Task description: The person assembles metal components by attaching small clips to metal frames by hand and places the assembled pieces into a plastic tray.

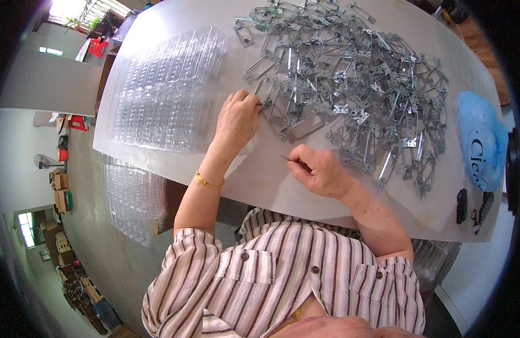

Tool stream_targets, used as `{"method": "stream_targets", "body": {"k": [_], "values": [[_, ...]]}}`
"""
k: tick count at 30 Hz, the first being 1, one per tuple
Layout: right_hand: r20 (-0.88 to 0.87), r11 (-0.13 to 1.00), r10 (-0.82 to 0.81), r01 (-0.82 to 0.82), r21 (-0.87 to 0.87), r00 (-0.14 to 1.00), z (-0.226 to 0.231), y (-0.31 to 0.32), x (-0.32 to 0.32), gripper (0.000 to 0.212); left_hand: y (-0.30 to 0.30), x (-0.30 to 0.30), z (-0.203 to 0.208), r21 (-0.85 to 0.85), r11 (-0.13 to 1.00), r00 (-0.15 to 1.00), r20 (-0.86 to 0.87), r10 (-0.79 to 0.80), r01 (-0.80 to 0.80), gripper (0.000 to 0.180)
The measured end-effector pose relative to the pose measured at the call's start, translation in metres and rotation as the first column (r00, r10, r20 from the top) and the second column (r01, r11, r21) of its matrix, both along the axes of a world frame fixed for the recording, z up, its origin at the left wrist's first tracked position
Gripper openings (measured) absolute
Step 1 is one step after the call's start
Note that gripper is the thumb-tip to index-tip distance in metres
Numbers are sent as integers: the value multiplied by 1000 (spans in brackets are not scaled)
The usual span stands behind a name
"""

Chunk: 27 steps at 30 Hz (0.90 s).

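A large heap of thin, silvery metal brackets (350, 79) with long bars lies tangled on the pale table. At the heap's left edge, my left hand (237, 119) is closed, its fingertips on a small metal bracket (266, 104). Closer to me and further right, my right hand (317, 172) is closed in a pinch. The tip of a thin, dark, narrow piece (286, 158) sticks out to the left of its fingers; the rest is hidden inside the hand. Left of my left hand lies a stack of clear plastic trays (158, 93) with rows of small compartments.
More clear trays (135, 197) are stacked below the table's left edge. A blue plastic bag (481, 141) sits at the right end of the table (260, 194), with a small black object (461, 205) nearby. Boxes (62, 200) and a fan (45, 161) stand along the far-left wall.
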State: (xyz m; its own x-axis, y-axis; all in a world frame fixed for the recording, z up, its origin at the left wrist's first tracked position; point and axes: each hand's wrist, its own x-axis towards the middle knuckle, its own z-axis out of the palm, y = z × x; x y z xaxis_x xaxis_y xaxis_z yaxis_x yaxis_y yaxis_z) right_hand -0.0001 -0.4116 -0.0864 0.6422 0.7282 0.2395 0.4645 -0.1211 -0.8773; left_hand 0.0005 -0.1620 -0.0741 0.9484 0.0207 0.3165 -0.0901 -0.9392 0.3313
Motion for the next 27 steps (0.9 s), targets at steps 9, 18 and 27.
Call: {"method": "stream_targets", "body": {"k": [9, 18, 27], "values": [[-14, 999, 31, -30, 44, 999, -2, 0, 2, 13, 5, -22, 19, -133, 987, 996, -5, 91, -90, 3], [-215, 977, -44, 87, 194, 976, 11, -20, 12, 10, -23, -23, 39, -839, 532, 989, 44, -141, 114, 14], [-333, 741, -328, 459, 490, 884, 45, -56, 56, 15, -71, 28, 31, -967, -121, 756, 250, -605, 223, 18]]}}
